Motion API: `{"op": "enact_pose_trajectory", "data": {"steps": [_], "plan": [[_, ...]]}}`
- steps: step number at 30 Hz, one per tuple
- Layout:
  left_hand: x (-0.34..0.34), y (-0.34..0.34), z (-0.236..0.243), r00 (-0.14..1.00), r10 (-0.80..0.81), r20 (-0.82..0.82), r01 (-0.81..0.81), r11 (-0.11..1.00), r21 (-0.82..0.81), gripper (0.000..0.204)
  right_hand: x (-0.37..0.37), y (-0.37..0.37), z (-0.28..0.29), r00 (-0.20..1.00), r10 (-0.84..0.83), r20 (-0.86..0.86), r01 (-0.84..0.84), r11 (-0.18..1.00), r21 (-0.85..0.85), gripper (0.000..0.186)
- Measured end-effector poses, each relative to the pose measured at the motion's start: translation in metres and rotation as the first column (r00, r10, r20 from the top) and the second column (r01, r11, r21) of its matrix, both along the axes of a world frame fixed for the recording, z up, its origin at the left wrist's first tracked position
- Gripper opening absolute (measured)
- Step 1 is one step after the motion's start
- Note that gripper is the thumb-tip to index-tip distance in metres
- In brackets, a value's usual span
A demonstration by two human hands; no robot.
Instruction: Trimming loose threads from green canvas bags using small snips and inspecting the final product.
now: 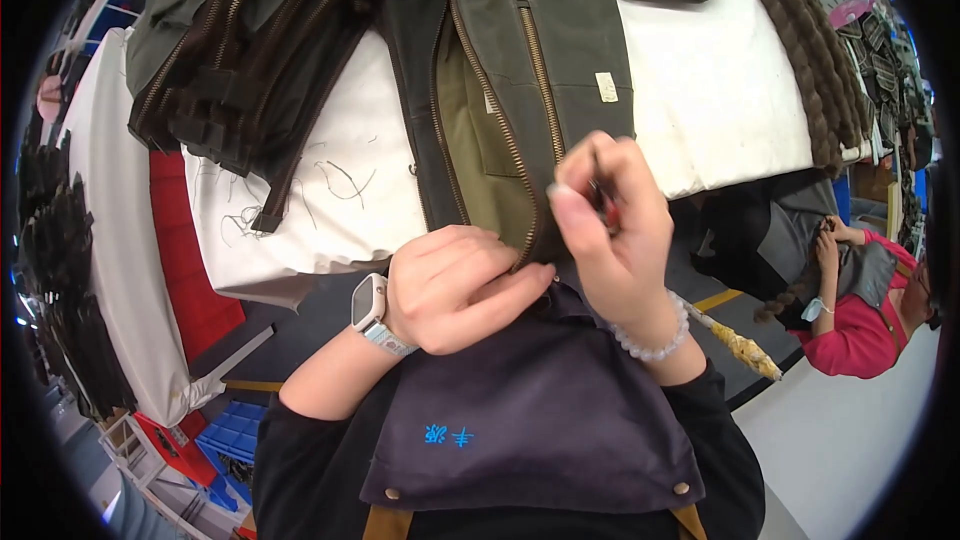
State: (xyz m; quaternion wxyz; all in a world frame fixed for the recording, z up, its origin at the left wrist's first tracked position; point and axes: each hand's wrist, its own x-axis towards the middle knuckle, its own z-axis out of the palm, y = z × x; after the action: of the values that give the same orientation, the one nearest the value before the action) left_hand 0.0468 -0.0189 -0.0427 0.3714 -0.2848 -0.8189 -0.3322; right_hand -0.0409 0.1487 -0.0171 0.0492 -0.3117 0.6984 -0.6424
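A dark green jacket (560, 50) with brass zippers lies on the white-covered table (720, 90), its hem hanging over the near edge. My left hand (450, 285), with a white watch on the wrist, pinches the jacket's lower edge by the front zipper (500, 130). My right hand (610, 225), a bead bracelet on its wrist, is closed on a small thin tool with a red part (606, 208), held just above the hem beside the pocket zipper (543, 80).
A pile of more dark jackets (250, 30) lies on the table's left. Loose threads (340, 180) are scattered on the cloth. Brown fur strips (810, 50) lie at the right. A seated person in pink (870, 310) works at lower right. Blue and red crates (215, 440) stand below.
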Motion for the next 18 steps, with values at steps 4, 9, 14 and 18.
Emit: {"op": "enact_pose_trajectory", "data": {"steps": [4, 9, 14, 18], "plan": [[-0.020, -0.004, 0.012, 0.844, 0.156, 0.513, -0.219, 0.974, 0.064, 0.024, 0.019, 0.019, -0.008, 0.958, 0.203, -0.201, -0.230, 0.965, -0.124, 0.018], [-0.072, -0.034, -0.019, 0.337, -0.373, 0.865, -0.326, 0.815, 0.478, 0.016, 0.013, 0.002, -0.026, 0.953, 0.089, -0.288, -0.051, 0.989, 0.135, 0.032], [-0.057, -0.040, -0.002, 0.163, -0.465, 0.870, -0.340, 0.802, 0.492, 0.024, -0.010, 0.001, -0.033, 0.964, 0.009, 0.264, -0.058, 0.982, 0.179, 0.019], [-0.029, -0.033, -0.005, 0.330, -0.580, 0.745, -0.288, 0.690, 0.665, 0.041, -0.009, 0.009, -0.027, 0.835, 0.109, 0.539, -0.161, 0.986, 0.050, 0.028]]}}
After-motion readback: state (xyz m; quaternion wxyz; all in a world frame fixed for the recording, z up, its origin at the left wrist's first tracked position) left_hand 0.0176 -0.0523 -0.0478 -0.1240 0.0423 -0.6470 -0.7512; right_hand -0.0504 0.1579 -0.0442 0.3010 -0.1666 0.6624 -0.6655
